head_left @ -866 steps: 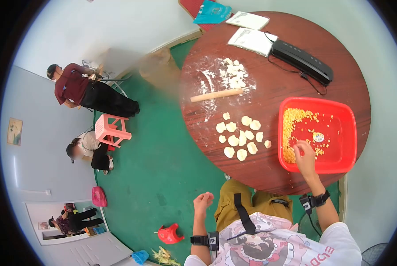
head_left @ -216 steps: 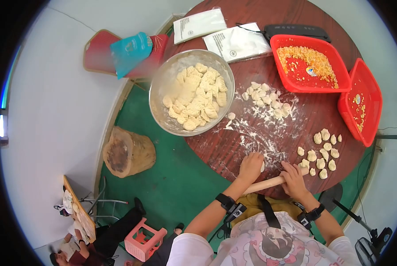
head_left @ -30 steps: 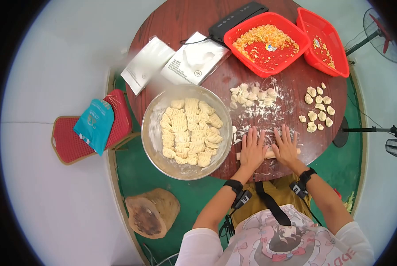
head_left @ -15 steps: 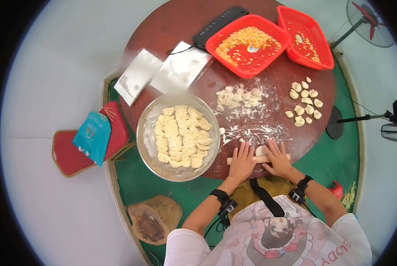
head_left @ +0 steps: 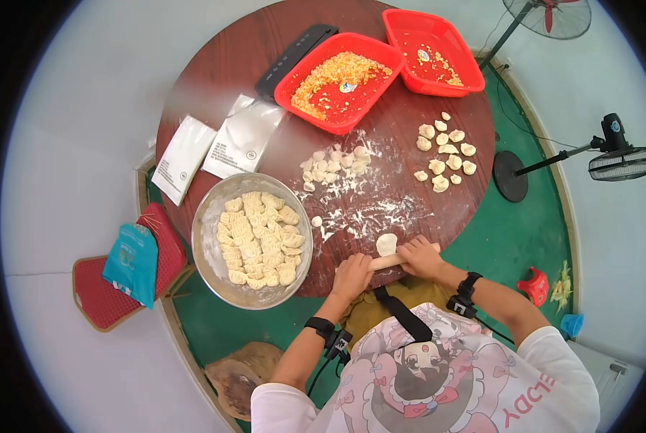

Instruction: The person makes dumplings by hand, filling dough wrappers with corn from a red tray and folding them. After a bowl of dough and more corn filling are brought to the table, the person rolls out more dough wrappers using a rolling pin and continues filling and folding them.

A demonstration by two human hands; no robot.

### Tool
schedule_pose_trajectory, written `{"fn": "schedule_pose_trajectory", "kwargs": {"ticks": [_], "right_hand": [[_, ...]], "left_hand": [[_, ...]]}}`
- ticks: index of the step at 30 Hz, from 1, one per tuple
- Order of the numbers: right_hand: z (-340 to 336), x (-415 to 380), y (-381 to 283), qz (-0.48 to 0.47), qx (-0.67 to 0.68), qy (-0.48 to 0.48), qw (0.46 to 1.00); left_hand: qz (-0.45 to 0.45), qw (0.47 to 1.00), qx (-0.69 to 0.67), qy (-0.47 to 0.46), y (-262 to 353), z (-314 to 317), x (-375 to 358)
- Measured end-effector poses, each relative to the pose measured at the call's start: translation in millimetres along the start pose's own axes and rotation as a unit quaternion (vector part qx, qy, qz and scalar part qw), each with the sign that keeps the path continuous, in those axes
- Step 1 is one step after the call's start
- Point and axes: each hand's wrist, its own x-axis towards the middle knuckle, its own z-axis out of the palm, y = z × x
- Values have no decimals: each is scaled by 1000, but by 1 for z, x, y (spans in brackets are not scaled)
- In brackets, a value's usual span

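Note:
A wooden rolling pin (head_left: 386, 263) lies at the near table edge, tilted slightly up to the right. My left hand (head_left: 352, 277) is closed over its left end, and my right hand (head_left: 422, 257) has curled fingers around its right part. Between the hands, a flattened round dough wrapper (head_left: 386, 245) shows just beyond the pin, its near edge at the wood. Small dough pieces (head_left: 335, 166) lie on floured wood farther away. One lone dough piece (head_left: 316, 221) sits beside the metal bowl (head_left: 201, 268), which holds many pleated dumplings (head_left: 254, 234).
Several more dumplings (head_left: 439, 167) rest on the table's right side. At the back are two red basins (head_left: 341, 128) with yellow-orange filling, and a black flat appliance (head_left: 294, 59). White packets (head_left: 183, 160) lie at left. A standing fan (head_left: 621, 163) is beyond the right edge.
My fingers were spread flat over the rolling pin and now curl round it. The pin has tilted, and more of the wrapper shows beyond it. The view has shifted, moving the table leftward.

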Motion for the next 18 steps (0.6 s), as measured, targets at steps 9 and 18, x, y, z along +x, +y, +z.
{"fn": "schedule_pose_trajectory", "kwargs": {"ticks": [9,18], "right_hand": [[-24,-27,33,-34,-31,31,998],[-44,-44,72,-69,6,73,995]], "left_hand": [[6,987,-61,148,5,0,44],[-101,993,8,64,25,43,82]]}}
